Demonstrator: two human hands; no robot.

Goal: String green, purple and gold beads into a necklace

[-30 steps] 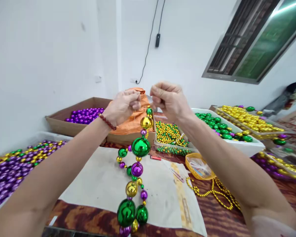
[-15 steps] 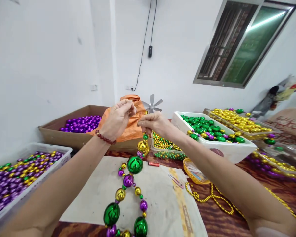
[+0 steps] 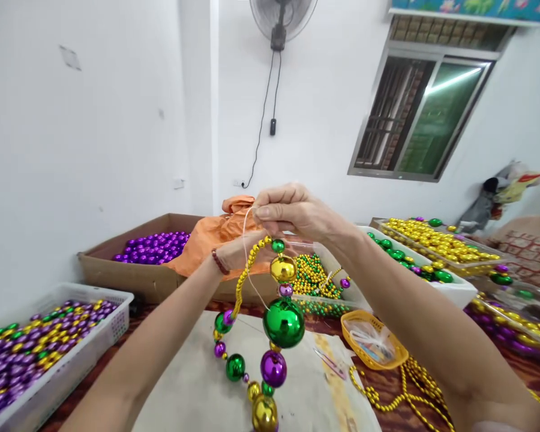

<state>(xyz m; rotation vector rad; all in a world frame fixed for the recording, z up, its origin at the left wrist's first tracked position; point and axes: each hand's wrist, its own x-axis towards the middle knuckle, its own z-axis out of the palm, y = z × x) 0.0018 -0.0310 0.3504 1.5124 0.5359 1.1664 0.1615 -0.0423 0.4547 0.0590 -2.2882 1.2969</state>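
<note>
A necklace of green, gold and purple beads hangs from around my hands above the table. My right hand is raised, thumb and fingers pinched on a thin white cord that loops down beside the beads. Lower and farther back, my left hand reaches behind the top of the necklace, a dark red bead bracelet on its wrist. Its fingers are hidden by the beads and my right hand. A strand of small gold beads curves down to the left from the top.
A pale sheet covers the table middle. Around it stand a basket of mixed beads, a carton of purple beads, a white foam box and a yellow basket. Gold strands lie right. A person is at far right.
My left hand has dropped from beside my right hand to behind the necklace. The beads hang farther right and a white cord loop shows. The view has tilted up, bringing a wall fan into sight.
</note>
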